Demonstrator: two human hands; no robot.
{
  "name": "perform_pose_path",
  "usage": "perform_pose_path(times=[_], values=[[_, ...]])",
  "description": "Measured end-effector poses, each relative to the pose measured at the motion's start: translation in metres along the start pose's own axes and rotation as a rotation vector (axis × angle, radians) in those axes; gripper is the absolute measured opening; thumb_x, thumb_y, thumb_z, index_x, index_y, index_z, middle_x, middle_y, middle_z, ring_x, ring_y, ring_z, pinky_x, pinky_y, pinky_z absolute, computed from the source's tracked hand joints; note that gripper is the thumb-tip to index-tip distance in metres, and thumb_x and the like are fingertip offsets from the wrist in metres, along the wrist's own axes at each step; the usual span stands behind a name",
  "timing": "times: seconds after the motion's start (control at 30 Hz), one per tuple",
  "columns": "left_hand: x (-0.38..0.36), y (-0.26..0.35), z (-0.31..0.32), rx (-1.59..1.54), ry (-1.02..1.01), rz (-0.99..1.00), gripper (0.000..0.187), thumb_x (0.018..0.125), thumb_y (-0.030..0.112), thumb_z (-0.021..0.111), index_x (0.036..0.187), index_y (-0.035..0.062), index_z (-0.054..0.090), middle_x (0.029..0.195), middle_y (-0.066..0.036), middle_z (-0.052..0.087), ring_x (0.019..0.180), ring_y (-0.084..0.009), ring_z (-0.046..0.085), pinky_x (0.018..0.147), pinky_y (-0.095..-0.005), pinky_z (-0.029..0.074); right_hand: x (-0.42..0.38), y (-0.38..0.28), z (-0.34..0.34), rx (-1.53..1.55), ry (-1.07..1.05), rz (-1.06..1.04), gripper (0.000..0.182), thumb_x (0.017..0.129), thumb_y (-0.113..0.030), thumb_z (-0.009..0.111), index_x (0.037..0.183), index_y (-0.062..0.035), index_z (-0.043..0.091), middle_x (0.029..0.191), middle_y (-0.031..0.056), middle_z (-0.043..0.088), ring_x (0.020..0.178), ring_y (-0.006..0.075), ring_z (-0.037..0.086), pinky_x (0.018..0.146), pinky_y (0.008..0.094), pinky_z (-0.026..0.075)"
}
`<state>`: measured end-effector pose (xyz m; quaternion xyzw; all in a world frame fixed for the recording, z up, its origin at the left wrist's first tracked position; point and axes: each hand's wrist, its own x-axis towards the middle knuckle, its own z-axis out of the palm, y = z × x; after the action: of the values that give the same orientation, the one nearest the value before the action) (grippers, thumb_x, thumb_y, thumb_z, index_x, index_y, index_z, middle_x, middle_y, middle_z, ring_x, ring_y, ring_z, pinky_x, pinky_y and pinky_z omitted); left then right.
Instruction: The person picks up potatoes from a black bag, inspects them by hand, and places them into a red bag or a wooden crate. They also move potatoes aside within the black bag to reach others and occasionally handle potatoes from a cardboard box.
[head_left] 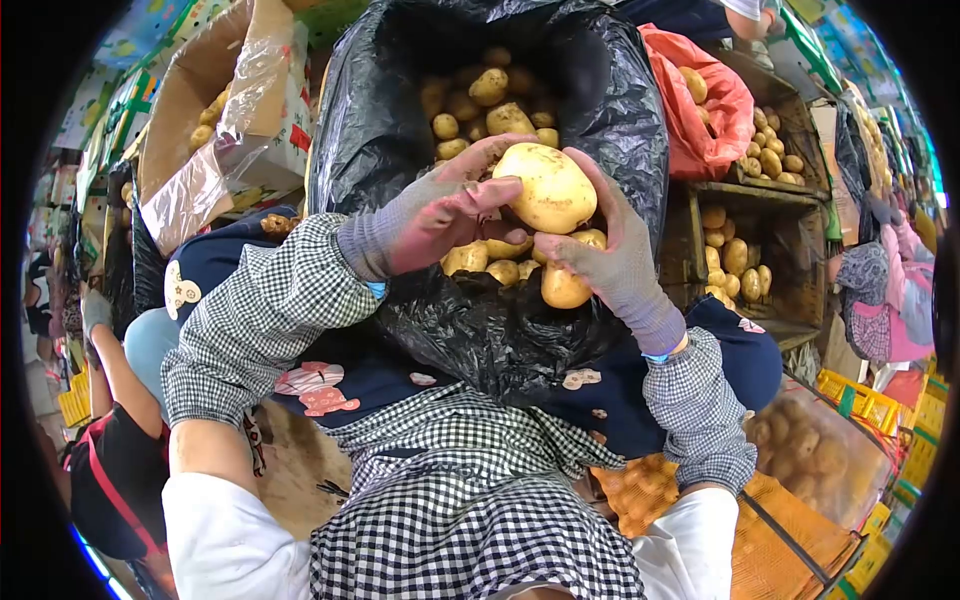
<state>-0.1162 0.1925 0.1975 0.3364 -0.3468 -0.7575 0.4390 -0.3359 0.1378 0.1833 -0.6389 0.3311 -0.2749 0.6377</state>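
A large pale-yellow potato [548, 190] with specks of dirt is between my two gloved hands, over a box lined with black plastic [375, 120]. My left hand [445, 215] grips its left side, the thumb lying across its skin. From the right, my right hand [625, 245] curls round it, with the fingers up along its edge. Just under my right thumb shows a smaller potato [566, 289]. More potatoes [465, 259] lie below my left hand, and a heap of dirtier potatoes [490, 88] fills the far part of the lined box.
At the left stands an open cardboard box [265, 90] with potatoes. To the right are a red plastic bag [690, 130] of potatoes and wooden crates [765, 322] holding more. Orange mesh sacking [790, 520] lies lower right. Another person [120, 470] is at the lower left.
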Motion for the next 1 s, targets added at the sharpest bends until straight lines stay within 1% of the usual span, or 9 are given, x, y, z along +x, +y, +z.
perform_pose_path(times=[0.1,0.2,0.4,0.57,0.67,0.77,0.87,0.93,1.0], values=[[0.002,-0.003,0.003,-0.007,-0.020,0.025,0.065,0.098,0.037,0.052,0.150,0.0122,0.021,0.135,-0.007,0.045,0.116,-0.0150,0.054,0.093,-0.0290,0.049,-0.004,-0.005,0.001,0.151,-0.001,0.060,0.085,0.076,-0.022,0.081,0.145,0.0006,0.035,0.136,0.0128,0.048,0.123,0.0166,0.048,0.104,0.0297,0.038],[0.002,-0.008,0.000,-0.113,-0.034,-0.036,0.066,0.098,0.038,0.052,0.151,0.0139,0.020,0.138,-0.005,0.044,0.119,-0.0150,0.052,0.096,-0.0295,0.048,-0.009,-0.012,-0.001,0.222,0.002,0.120,0.082,0.079,-0.021,0.079,0.145,0.0010,0.035,0.135,0.0108,0.049,0.118,0.0140,0.050,0.101,0.0275,0.040],[0.004,-0.007,0.003,-0.129,-0.082,-0.029,0.068,0.098,0.038,0.053,0.152,0.0150,0.018,0.140,-0.004,0.041,0.118,-0.0150,0.052,0.097,-0.0310,0.047,-0.011,-0.003,-0.003,0.237,0.032,0.008,0.072,0.087,-0.019,0.071,0.145,0.0009,0.035,0.135,0.0097,0.050,0.117,0.0126,0.051,0.099,0.0260,0.040],[0.001,0.005,0.009,0.059,-0.051,0.023,0.071,0.096,0.036,0.057,0.151,0.0131,0.019,0.140,-0.006,0.041,0.118,-0.0152,0.052,0.096,-0.0324,0.048,-0.016,-0.007,-0.006,0.283,-0.026,0.021,0.067,0.091,-0.018,0.065,0.146,0.0015,0.032,0.136,0.0100,0.049,0.120,0.0124,0.048,0.100,0.0267,0.039],[0.001,0.006,0.008,0.117,-0.052,0.040,0.071,0.096,0.036,0.058,0.151,0.0113,0.019,0.140,-0.006,0.041,0.119,-0.0159,0.052,0.096,-0.0333,0.048,-0.018,-0.003,-0.012,0.118,-0.080,-0.036,0.062,0.093,-0.015,0.058,0.146,0.0033,0.031,0.135,0.0098,0.049,0.116,0.0122,0.050,0.099,0.0262,0.040],[0.002,0.006,0.008,0.126,-0.021,0.012,0.073,0.095,0.036,0.059,0.150,0.0092,0.020,0.139,-0.008,0.042,0.120,-0.0167,0.052,0.097,-0.0341,0.048,-0.016,0.005,-0.002,0.130,-0.004,-0.125,0.056,0.095,-0.014,0.053,0.144,0.0059,0.034,0.131,0.0098,0.052,0.107,0.0109,0.054,0.096,0.0248,0.041],[0.002,0.003,0.009,0.140,-0.034,0.005,0.074,0.094,0.037,0.060,0.149,0.0077,0.021,0.136,-0.009,0.045,0.121,-0.0174,0.051,0.098,-0.0347,0.048,-0.017,0.025,-0.003,0.163,0.112,-0.025,0.050,0.096,-0.012,0.050,0.141,0.0062,0.037,0.129,0.0103,0.054,0.108,0.0123,0.055,0.097,0.0259,0.042],[0.002,-0.003,0.011,0.180,-0.041,0.034,0.075,0.093,0.037,0.062,0.148,0.0066,0.023,0.133,-0.010,0.048,0.121,-0.0177,0.051,0.100,-0.0347,0.047,-0.010,0.024,-0.011,0.233,0.073,-0.008,0.047,0.098,-0.016,0.048,0.139,0.0055,0.040,0.130,0.0107,0.054,0.112,0.0143,0.055,0.098,0.0274,0.042],[0.003,-0.002,0.010,0.159,-0.056,0.097,0.073,0.091,0.027,0.067,0.147,0.0055,0.025,0.135,-0.010,0.047,0.123,-0.0189,0.050,0.103,-0.0339,0.044,-0.006,0.017,-0.013,0.336,0.046,0.018,0.045,0.100,-0.021,0.046,0.138,0.0043,0.042,0.130,0.0108,0.054,0.116,0.0160,0.054,0.099,0.0291,0.043]])
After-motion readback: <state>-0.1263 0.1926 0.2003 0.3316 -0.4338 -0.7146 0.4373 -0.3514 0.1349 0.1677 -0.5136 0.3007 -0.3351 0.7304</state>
